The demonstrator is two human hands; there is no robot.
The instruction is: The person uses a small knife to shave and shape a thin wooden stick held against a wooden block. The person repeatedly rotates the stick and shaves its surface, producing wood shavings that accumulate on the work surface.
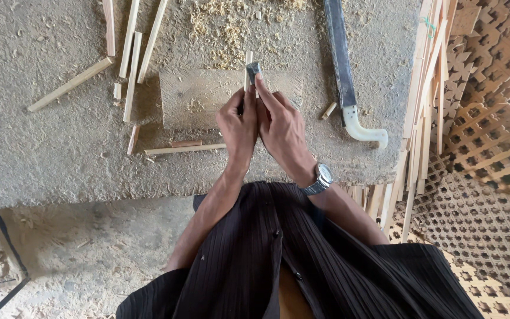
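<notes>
Lying at centre, a wooden board; at two o'clock, a long saw. Over the board, left hand and right hand, fingers clamped together on a small blade and a stick.

Pale tan wood strips on grey speckled concrete floor; dark blade with white handle; black ribbed shirt; silver wristwatch; brown star-patterned lattice.
</notes>
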